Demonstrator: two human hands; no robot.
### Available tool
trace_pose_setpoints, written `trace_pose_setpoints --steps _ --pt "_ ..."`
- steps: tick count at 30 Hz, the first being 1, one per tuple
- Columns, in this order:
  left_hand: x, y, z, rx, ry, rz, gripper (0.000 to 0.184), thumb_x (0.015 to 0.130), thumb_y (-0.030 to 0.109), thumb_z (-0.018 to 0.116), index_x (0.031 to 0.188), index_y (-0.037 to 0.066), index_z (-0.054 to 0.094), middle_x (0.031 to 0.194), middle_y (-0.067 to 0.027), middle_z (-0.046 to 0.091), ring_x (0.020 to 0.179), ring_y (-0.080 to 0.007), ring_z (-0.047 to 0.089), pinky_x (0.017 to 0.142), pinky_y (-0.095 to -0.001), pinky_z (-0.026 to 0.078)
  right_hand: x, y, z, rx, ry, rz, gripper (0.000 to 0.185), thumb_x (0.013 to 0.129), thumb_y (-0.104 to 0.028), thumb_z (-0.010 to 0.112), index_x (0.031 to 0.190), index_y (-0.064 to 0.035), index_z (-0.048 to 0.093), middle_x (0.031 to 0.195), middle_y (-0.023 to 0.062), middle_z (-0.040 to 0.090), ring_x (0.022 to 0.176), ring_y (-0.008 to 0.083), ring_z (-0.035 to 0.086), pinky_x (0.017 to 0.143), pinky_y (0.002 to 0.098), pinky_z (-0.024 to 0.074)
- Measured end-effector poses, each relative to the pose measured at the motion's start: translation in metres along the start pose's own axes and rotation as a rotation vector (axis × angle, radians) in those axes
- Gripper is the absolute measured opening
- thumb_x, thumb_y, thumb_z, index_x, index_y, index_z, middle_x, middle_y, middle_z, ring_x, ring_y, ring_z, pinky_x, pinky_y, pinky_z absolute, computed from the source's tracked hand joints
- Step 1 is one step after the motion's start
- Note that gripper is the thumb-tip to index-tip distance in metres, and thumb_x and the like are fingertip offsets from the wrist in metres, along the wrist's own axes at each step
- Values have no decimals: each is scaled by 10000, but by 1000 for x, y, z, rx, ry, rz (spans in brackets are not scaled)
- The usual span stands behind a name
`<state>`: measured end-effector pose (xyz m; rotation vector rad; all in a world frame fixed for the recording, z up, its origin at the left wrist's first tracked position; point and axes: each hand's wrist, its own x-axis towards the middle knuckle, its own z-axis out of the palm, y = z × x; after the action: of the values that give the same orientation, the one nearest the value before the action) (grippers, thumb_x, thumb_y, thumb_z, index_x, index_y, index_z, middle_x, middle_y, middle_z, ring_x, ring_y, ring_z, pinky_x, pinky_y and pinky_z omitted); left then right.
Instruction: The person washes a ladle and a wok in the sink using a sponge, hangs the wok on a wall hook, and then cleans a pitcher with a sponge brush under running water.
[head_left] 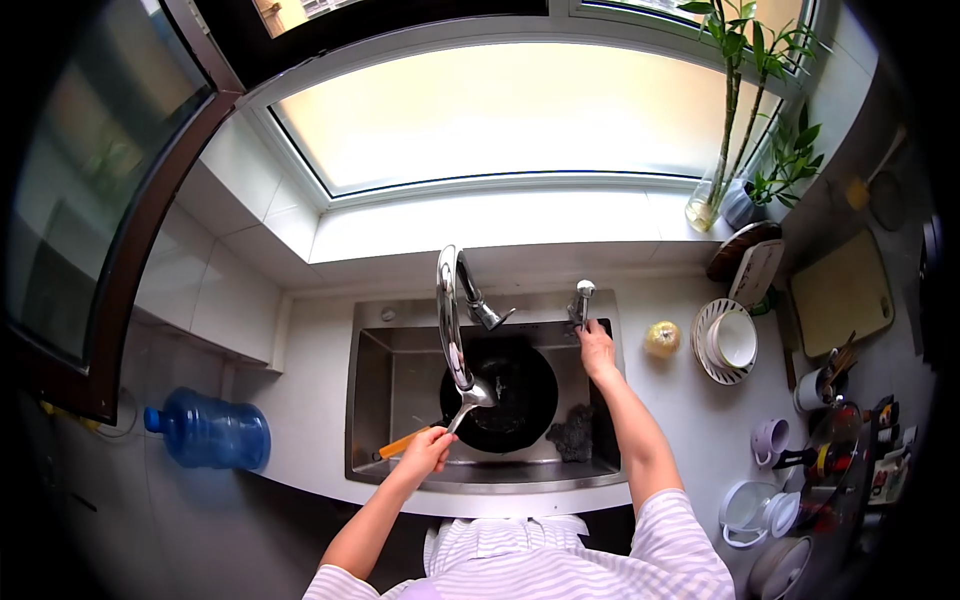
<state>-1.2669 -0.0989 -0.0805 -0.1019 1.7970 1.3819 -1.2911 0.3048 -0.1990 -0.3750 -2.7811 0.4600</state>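
Observation:
Closed around the shaft of a metal ladle (478,393), my left hand (430,450) is at the front of the sink (390,345). The ladle's bowl is under the curved chrome faucet (449,310), above a black wok (530,400). An orange handle (403,443) juts out left of the wok, passing by my left hand. At the sink's back right corner, my right hand (597,350) has its fingers curled by a chrome dispenser-like fixture (584,290); what they grip is unclear. A dark grey crumpled cloth or scrubber (572,434) lies in the sink, right of the wok.
Right of the sink are a wrapped round fruit (661,339) and stacked bowls (736,340) on a plate. A mug (769,441) and white pots (752,510) stand farther right. A blue water jug (215,430) lies at left. Plants (735,100) stand on the sill.

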Motion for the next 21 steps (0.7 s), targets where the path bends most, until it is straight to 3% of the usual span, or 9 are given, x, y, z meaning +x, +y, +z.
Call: trace_pose_setpoints --steps 2,5,8,10,12,16,18,21 --pt "4 3 1 -49 -32 -73 181 987 184 493 1058 38 574 643 19 491 504 -76 499 453 -218 409 4 8 -4 -18 -139 48 197 880 -153 547 1050 -101 632 1059 128 576 962 359 583 795 468 493" --pt "26 18 10 -373 -178 -237 167 1001 128 422 1130 46 489 719 -32 573 599 -140 634 538 -292 561 19 20 -13 3 -264 66 225 840 -116 540 1039 -105 645 1095 128 588 980 370 582 844 474 476" --pt "66 33 18 -436 -214 -291 100 982 160 469 957 66 495 696 -30 576 509 -124 554 441 -262 493 13 22 -19 8 -248 90 263 799 -93 553 1041 -123 654 1105 124 588 1010 350 573 860 464 469" --pt "87 44 27 -540 -158 -353 152 987 190 462 1013 45 500 703 -28 556 494 -97 497 434 -241 452 5 20 -23 -48 -133 109 306 758 -85 582 1046 -149 663 1108 112 583 1071 314 549 863 454 463" --pt "101 48 33 -572 -135 -350 125 977 170 463 941 57 502 690 -35 554 478 -108 492 415 -256 443 -4 6 -24 -140 -9 125 290 733 -120 631 1021 -132 649 1089 127 540 1056 327 531 839 457 470" --pt "96 50 35 -549 -65 -311 151 954 164 463 834 79 501 655 -46 555 466 -138 500 410 -285 432 2 -58 -30 107 -53 42 112 847 -129 560 898 -38 600 937 157 597 886 356 592 788 457 495" --pt "83 49 33 -441 -98 -396 220 963 201 442 793 77 505 636 -44 558 460 -140 506 411 -286 419 18 -89 -24 160 -5 -81 142 898 -117 492 865 -13 582 896 182 619 844 384 613 764 463 505" --pt "75 25 23 -409 -245 -512 412 969 271 404 631 64 519 553 -56 530 430 -156 479 409 -276 383 45 -137 -15 226 -140 55 155 905 -112 445 900 -11 561 964 204 626 919 391 616 761 475 505"
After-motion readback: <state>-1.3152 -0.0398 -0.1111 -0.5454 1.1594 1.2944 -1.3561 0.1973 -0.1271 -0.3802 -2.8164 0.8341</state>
